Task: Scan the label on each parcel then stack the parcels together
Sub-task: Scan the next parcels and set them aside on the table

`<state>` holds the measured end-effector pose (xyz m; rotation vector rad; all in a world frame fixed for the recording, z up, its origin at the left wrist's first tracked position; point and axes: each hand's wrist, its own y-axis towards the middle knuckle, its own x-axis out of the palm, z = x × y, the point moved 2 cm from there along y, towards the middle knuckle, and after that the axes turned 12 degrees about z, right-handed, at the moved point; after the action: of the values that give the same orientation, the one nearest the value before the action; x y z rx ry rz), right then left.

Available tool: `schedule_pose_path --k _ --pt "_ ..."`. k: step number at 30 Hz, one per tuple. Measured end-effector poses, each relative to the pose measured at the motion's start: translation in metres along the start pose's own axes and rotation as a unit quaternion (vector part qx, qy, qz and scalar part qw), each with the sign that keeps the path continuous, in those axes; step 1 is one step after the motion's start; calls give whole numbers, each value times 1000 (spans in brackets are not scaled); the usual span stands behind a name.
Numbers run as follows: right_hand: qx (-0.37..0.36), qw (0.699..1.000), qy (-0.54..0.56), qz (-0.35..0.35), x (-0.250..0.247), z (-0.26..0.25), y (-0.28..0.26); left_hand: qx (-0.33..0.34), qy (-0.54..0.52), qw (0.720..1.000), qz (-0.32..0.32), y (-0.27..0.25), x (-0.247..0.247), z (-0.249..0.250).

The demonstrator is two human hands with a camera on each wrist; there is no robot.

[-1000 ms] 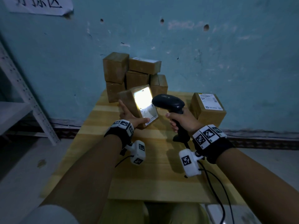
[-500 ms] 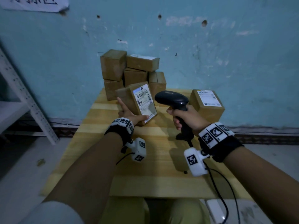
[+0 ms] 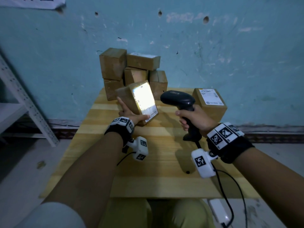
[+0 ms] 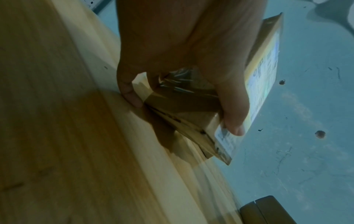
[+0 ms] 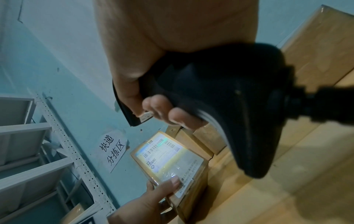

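Note:
My left hand [image 3: 130, 112] grips a brown cardboard parcel [image 3: 126, 97] tilted up on the wooden table [image 3: 148, 170], thumb on its white label [image 3: 144, 98]; the same parcel [image 5: 193, 188] and label [image 5: 164, 157] show in the right wrist view, and the parcel [image 4: 184, 103] in the left wrist view. The label glows bright under scanner light. My right hand [image 3: 195, 118] grips a black handheld scanner [image 3: 179, 99] by its handle, head aimed left at that label. A stack of several brown parcels [image 3: 131, 69] stands at the table's far edge against the wall. One more labelled parcel [image 3: 209, 101] sits at the far right.
A blue wall [image 3: 213, 55] rises right behind the table. A grey metal shelf rack [image 3: 24, 102] stands to the left. The scanner cable [image 3: 230, 186] trails off the table's near right edge. A paper sign [image 5: 113, 150] hangs on the wall.
The scanner light was on a second ago, off half a second ago, and lights the label again now. The scanner head has moved slightly right, away from the parcel.

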<state>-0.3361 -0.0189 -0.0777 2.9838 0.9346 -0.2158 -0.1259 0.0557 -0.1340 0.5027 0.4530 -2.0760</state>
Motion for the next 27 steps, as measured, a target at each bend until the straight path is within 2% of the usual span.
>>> schedule_pose_path --k 27 --pt "19 1000 -23 5 -1 7 -2 -3 6 1000 -1 9 2 -5"
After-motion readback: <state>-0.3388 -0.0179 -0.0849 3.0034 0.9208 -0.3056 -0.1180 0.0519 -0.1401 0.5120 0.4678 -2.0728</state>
